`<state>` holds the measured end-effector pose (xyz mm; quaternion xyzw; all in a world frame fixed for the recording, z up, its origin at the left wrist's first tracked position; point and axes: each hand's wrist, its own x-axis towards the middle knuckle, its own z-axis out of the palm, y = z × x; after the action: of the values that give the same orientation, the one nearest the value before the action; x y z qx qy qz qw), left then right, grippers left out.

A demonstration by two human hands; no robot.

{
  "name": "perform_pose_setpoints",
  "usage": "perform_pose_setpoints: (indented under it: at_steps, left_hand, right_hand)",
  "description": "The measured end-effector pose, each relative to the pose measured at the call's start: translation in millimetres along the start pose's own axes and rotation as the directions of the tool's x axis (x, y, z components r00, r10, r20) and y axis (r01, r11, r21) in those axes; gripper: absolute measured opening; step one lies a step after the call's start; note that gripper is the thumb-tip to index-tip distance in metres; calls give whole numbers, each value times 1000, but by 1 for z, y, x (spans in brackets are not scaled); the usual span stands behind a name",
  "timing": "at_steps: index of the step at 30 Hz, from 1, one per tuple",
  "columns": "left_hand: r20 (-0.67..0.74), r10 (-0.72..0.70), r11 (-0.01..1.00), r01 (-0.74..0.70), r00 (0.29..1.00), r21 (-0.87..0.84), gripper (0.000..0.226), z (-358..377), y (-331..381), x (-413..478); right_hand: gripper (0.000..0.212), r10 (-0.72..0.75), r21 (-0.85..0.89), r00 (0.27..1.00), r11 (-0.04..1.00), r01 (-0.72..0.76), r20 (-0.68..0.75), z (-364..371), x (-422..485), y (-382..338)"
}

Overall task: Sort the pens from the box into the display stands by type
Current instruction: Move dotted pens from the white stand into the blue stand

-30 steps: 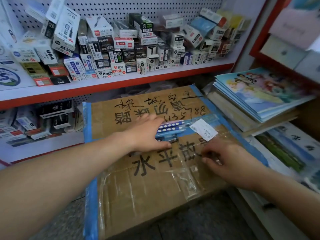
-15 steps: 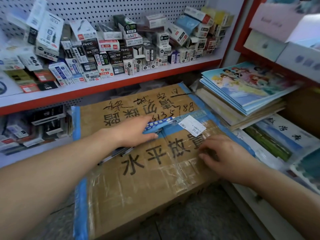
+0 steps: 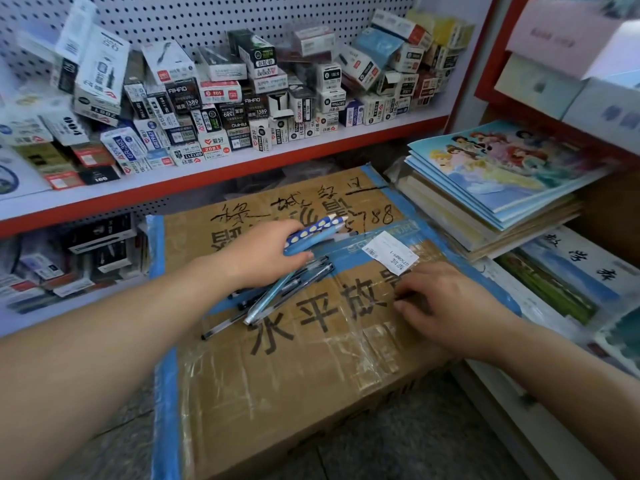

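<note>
Head camera looks down on a big cardboard box [image 3: 277,375], closed and taped with blue strips along its edges, black characters written across the lid. Behind it runs a red-edged shelf [image 3: 242,168] crowded with small pen cartons [image 3: 214,102] leaning every which way against a pegboard. Off the box's right edge a stack of picture books [image 3: 502,174] sits on a lower shelf.

Both forearms reach in over the lid. The left hand [image 3: 263,254], near the middle of the lid, is closed around a few blue pens with white dots [image 3: 315,232], their tips pointing toward the far right corner. Right below that hand, a loose bunch of dark and clear gel pens [image 3: 277,296] lies fanned on the lid, running from under the palm toward the near left edge; a pale blue one lies among them. The right hand [image 3: 446,306] rests palm down closer to the box's right edge, fingers curled on the taped cardboard; I cannot tell whether it pinches anything. Between the two hands a white label [image 3: 389,252] is stuck on the blue tape.
</note>
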<state>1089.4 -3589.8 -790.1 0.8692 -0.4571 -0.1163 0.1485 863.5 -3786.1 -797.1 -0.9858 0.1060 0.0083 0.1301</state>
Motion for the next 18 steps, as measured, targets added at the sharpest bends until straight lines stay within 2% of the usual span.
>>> perform_pose_setpoints:
  at_steps: [2,6,9,11,14,16,18]
  left_hand:
    - [-20,-1,1000,1,1000,-29,24,-3,1,0]
    - [-29,1,998,-3,1000,-68,23,-11,14,-4]
    - [-54,33,993,-39,998,-112,20,-19,34,-9]
    - [-60,56,987,-64,997,-147,20,-23,53,-15]
    - [-55,117,979,-124,992,-163,18,-25,87,-28]
    - [-51,167,968,-174,985,-184,16,-24,112,-40]
    - [-41,204,958,-208,978,-200,15,-21,136,-54]
  right_hand:
    - [24,5,6,1000,1000,-5,1,-1,0,-1]
    - [22,60,87,998,994,-61,14,-7,-2,-5]
    - [17,193,354,980,921,-165,-47,-16,-6,-11]
    - [16,307,594,947,781,-194,-95,-27,-12,-16]
    - [19,443,879,896,437,-193,-23,-47,-27,-25]
    - [24,496,956,868,234,-177,39,-59,-40,-28]
    - [23,524,984,850,111,-139,61,-69,-57,-30]
